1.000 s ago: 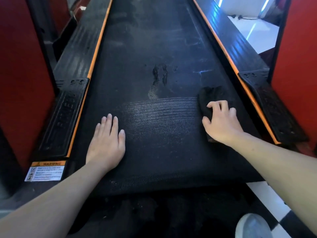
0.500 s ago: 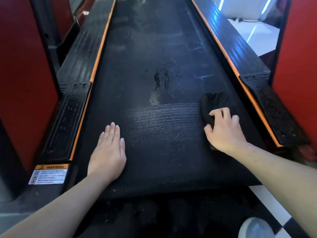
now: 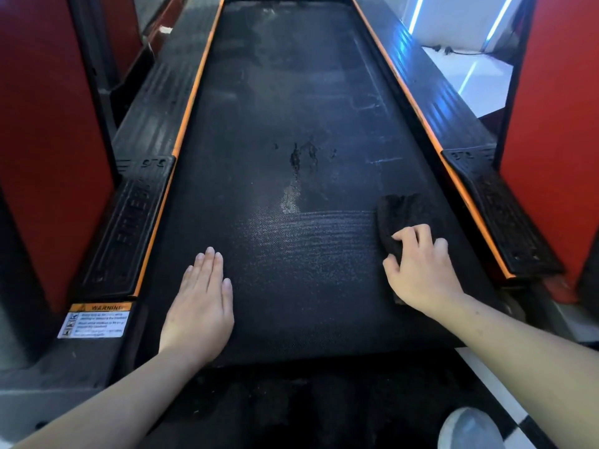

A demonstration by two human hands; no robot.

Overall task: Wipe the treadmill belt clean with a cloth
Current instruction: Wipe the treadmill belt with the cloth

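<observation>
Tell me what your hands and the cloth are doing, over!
Left hand flat on belt. Right hand grips dark cloth near belt's right edge. Dark smudges mid-belt ahead, not yet wiped. Nothing blocking.

The right hand (image 3: 419, 270) hides the near part of the cloth (image 3: 402, 212) from me, I cannot read the small print on the warning label (image 3: 95, 320), and the bottom edge cuts off the shoe (image 3: 470, 429) as the top edge cuts the belt (image 3: 291, 92).

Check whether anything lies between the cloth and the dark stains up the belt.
Nothing visible does. Only bare belt separates the cloth, gripped by the right hand, from the dark stains; the left hand rests aside.
</observation>
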